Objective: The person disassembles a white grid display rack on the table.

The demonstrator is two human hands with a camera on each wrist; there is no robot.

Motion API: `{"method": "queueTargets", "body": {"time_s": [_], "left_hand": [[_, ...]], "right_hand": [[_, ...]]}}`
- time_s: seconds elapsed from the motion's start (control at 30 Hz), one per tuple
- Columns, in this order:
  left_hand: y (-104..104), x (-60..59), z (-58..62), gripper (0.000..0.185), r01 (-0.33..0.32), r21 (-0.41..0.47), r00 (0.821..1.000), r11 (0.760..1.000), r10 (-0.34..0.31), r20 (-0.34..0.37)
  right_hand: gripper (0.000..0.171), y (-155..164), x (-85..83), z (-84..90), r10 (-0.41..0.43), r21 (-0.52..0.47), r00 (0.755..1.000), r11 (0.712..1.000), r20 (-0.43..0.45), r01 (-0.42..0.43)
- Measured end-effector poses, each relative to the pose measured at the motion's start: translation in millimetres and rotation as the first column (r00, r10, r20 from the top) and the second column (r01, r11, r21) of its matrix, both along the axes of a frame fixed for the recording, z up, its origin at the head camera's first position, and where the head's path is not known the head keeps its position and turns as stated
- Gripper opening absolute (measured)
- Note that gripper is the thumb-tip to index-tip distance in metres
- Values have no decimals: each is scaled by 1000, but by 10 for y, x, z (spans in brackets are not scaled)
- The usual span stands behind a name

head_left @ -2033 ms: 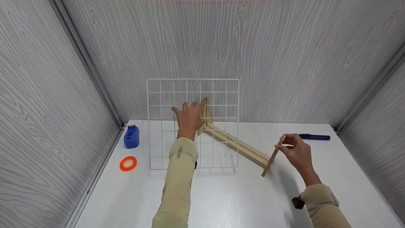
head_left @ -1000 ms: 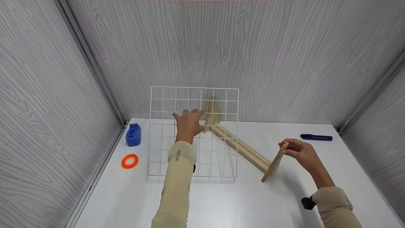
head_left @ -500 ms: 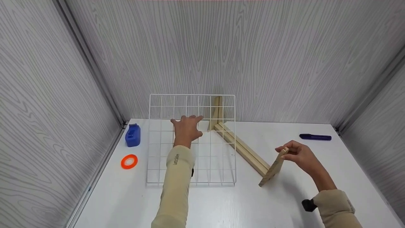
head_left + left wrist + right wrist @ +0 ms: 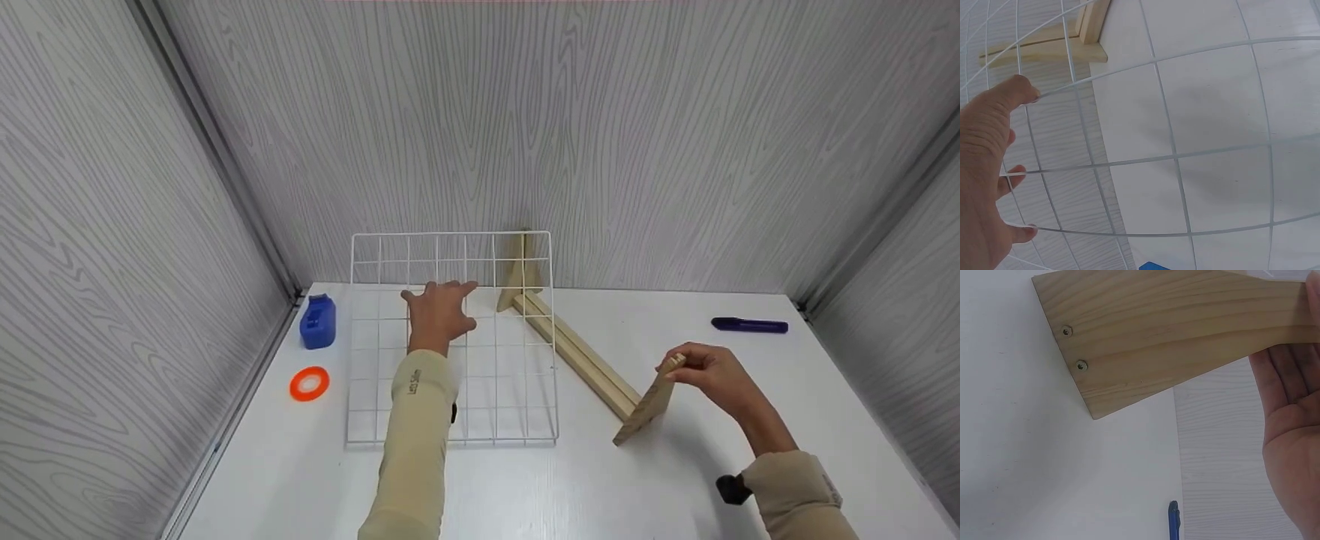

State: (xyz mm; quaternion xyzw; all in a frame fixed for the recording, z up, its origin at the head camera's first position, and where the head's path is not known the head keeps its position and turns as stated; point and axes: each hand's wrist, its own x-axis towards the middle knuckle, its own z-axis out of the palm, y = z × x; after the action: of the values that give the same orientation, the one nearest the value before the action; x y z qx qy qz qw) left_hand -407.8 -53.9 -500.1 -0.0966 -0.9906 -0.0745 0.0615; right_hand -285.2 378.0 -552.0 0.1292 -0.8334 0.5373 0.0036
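Observation:
My left hand (image 4: 435, 319) grips a white wire grid panel (image 4: 450, 233) near its middle, holding it upright. In the left wrist view, spread fingertips and the thumb hook onto the panel's wires (image 4: 1175, 157). My right hand (image 4: 709, 375) pinches the narrow top of a wooden stand's near end piece (image 4: 651, 409) between thumb and fingers. A grooved wooden bar (image 4: 581, 360) runs from it to a matching end piece (image 4: 520, 281) at the back, partly behind the grid. The right wrist view shows two screw heads (image 4: 1067, 331) in the near end piece.
On the left of the white table (image 4: 570, 495) are a blue tape dispenser (image 4: 318, 324) and an orange ring of tape (image 4: 309, 384). A dark purple pen-like tool (image 4: 750, 325) lies at the back right. Grey wood-grain walls (image 4: 495, 135) enclose the back and sides.
The grid and my left hand have moved down and slightly left in view. The stand has turned, its far end shifting right, while my right hand has come lower with the near end.

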Motion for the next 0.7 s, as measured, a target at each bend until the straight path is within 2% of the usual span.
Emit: {"method": "queueTargets", "body": {"time_s": [0.27, 0.53, 0.7], "left_hand": [[27, 16, -60, 68, -1, -17, 999, 1000, 2, 46], [-6, 20, -132, 68, -3, -12, 998, 1000, 4, 59], [-18, 33, -186, 70, -15, -7, 998, 1000, 16, 65]], "right_hand": [[21, -6, 49, -5, -16, 11, 1000, 1000, 4, 16], [19, -44, 116, -28, -52, 0, 999, 999, 5, 52], [13, -92, 159, -38, -54, -19, 998, 998, -38, 53]]}}
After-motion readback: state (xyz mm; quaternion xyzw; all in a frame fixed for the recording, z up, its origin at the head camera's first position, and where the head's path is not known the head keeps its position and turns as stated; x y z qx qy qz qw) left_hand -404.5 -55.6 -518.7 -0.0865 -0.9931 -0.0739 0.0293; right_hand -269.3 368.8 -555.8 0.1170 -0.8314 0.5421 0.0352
